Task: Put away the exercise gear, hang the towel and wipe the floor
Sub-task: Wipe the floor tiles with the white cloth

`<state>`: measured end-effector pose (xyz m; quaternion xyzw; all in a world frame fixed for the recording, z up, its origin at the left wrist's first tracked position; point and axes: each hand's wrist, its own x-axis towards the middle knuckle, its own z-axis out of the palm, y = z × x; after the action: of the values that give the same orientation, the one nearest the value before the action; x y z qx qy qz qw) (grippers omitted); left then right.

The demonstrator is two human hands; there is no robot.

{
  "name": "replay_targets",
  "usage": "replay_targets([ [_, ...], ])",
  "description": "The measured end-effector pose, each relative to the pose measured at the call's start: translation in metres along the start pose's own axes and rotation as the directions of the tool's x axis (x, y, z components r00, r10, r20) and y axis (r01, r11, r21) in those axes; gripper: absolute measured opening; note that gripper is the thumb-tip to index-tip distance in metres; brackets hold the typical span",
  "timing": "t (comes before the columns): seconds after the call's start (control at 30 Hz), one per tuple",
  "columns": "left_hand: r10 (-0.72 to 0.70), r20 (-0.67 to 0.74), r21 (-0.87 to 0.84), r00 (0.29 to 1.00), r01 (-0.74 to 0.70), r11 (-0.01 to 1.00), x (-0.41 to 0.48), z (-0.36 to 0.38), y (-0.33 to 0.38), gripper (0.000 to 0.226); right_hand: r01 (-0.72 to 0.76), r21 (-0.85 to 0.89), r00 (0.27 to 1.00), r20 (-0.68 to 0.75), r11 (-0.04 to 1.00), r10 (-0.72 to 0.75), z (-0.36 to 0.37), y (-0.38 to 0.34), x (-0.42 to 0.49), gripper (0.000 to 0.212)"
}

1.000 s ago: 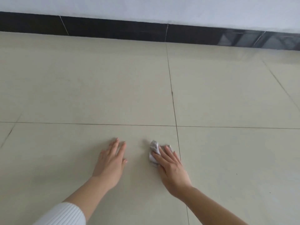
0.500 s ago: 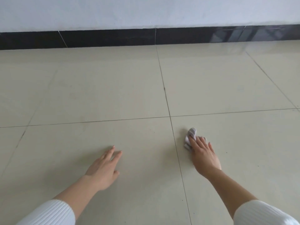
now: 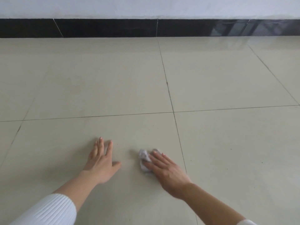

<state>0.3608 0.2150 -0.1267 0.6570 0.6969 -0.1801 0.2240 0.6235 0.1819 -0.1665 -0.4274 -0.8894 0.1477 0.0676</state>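
Nearest, a white ribbed sleeve [image 3: 48, 210] covers the left forearm. The left hand [image 3: 101, 163] lies flat on the beige tiled floor [image 3: 227, 143], fingers straight and slightly spread, holding nothing. Just beside it, the right hand [image 3: 167, 171] has its fingers stretched out over a small crumpled pale cloth [image 3: 143, 155] and presses it to the same tile; its thumb is hidden. Farther off, dark grout lines cross, then a black baseboard [image 3: 105, 28] runs below a white wall [image 3: 146, 7].
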Motion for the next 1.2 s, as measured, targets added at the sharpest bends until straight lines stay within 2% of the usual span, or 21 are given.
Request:
replay_targets([
  [0.07,-0.056,-0.005,-0.021,0.998,0.056,0.998,-0.002,0.003,-0.010,0.091,-0.188,-0.009,0.980,-0.062,0.982,0.187,-0.007,0.025,0.005,0.053],
  [0.1,-0.087,-0.010,-0.030,0.996,0.086,0.996,-0.002,0.006,-0.016,0.092,-0.330,0.008,0.940,-0.089,0.944,0.330,-0.011,0.039,0.008,0.052],
  [0.17,-0.141,-0.020,-0.055,0.990,0.140,0.989,-0.005,0.011,-0.029,0.092,-0.601,0.078,0.783,-0.142,0.795,0.606,-0.020,0.063,0.018,0.054],
  [0.2,-0.153,-0.025,-0.069,0.988,0.151,0.986,-0.006,0.013,-0.034,0.092,-0.690,0.098,0.701,-0.157,0.717,0.696,-0.024,0.072,0.025,0.053],
  [0.27,-0.137,-0.039,-0.092,0.990,0.133,0.987,-0.007,0.017,-0.042,0.091,-0.781,0.129,0.596,-0.137,0.611,0.791,-0.031,0.081,0.046,0.053],
  [0.33,-0.109,-0.057,-0.108,0.992,0.102,0.989,-0.006,0.019,-0.046,0.097,-0.788,0.141,0.592,-0.098,0.600,0.800,-0.029,0.080,0.072,0.054],
  [0.37,-0.099,-0.075,-0.111,0.992,0.090,0.990,-0.006,0.020,-0.048,0.100,-0.758,0.138,0.630,-0.095,0.637,0.771,-0.026,0.077,0.084,0.054],
  [0.43,-0.089,-0.114,-0.113,0.989,0.077,0.991,-0.005,0.023,-0.052,0.100,-0.630,0.123,0.758,-0.115,0.767,0.641,-0.019,0.061,0.105,0.052],
  [0.5,-0.085,-0.146,-0.122,0.986,0.068,0.990,-0.004,0.026,-0.054,0.094,-0.431,0.106,0.893,-0.090,0.896,0.440,-0.012,0.034,0.119,0.053],
  [0.57,-0.083,-0.171,-0.118,0.982,0.064,0.991,-0.004,0.029,-0.055,0.092,-0.224,0.087,0.973,-0.039,0.971,0.228,-0.004,0.003,0.120,0.053],
  [0.63,-0.083,-0.218,-0.119,0.972,0.058,0.991,-0.003,0.032,-0.055,0.093,-0.059,0.054,0.998,-0.020,0.997,0.060,0.007,-0.023,0.110,0.052],
  [0.73,-0.088,-0.237,-0.139,0.968,0.056,0.989,-0.003,0.033,-0.055,0.082,0.149,0.000,0.988,0.034,0.989,-0.149,0.012,-0.031,0.091,0.048],
  [0.8,-0.092,-0.252,-0.156,0.963,0.053,0.986,-0.004,0.031,-0.056,0.081,0.226,-0.031,0.973,0.054,0.974,-0.224,0.006,-0.014,0.085,0.048],
  [0.83,-0.098,-0.260,-0.161,0.961,0.057,0.985,-0.004,0.030,-0.057,0.083,0.213,-0.061,0.977,0.043,0.975,-0.211,0.002,-0.002,0.083,0.048],
  [0.9,-0.112,-0.254,-0.148,0.961,0.075,0.986,-0.005,0.030,-0.061,0.086,0.073,-0.101,0.997,-0.025,0.992,-0.076,-0.008,0.031,0.080,0.054],
  [0.97,-0.127,-0.242,-0.148,0.962,0.093,0.985,-0.006,0.031,-0.065,0.087,-0.162,-0.092,0.983,-0.100,0.983,0.152,-0.020,0.067,0.072,0.059],
  [1.0,-0.130,-0.245,-0.153,0.961,0.094,0.984,-0.005,0.033,-0.066,0.087,-0.307,-0.053,0.946,-0.128,0.950,0.299,-0.026,0.083,0.066,0.059],
  [1.03,-0.130,-0.249,-0.154,0.960,0.093,0.984,-0.005,0.034,-0.066,0.085,-0.459,0.005,0.878,-0.151,0.888,0.455,-0.032,0.098,0.061,0.058],
  [1.1,-0.129,-0.249,-0.156,0.960,0.092,0.983,-0.003,0.038,-0.068,0.083,-0.682,0.090,0.707,-0.174,0.726,0.686,-0.042,0.116,0.055,0.049],
  [1.13,-0.129,-0.245,-0.158,0.961,0.092,0.983,-0.003,0.039,-0.069,0.082,-0.727,0.099,0.656,-0.194,0.680,0.730,-0.044,0.116,0.058,0.046],
  [1.2,-0.126,-0.232,-0.159,0.965,0.090,0.983,-0.002,0.038,-0.071,0.082,-0.732,0.114,0.644,-0.202,0.671,0.738,-0.039,0.107,0.075,0.050],
])
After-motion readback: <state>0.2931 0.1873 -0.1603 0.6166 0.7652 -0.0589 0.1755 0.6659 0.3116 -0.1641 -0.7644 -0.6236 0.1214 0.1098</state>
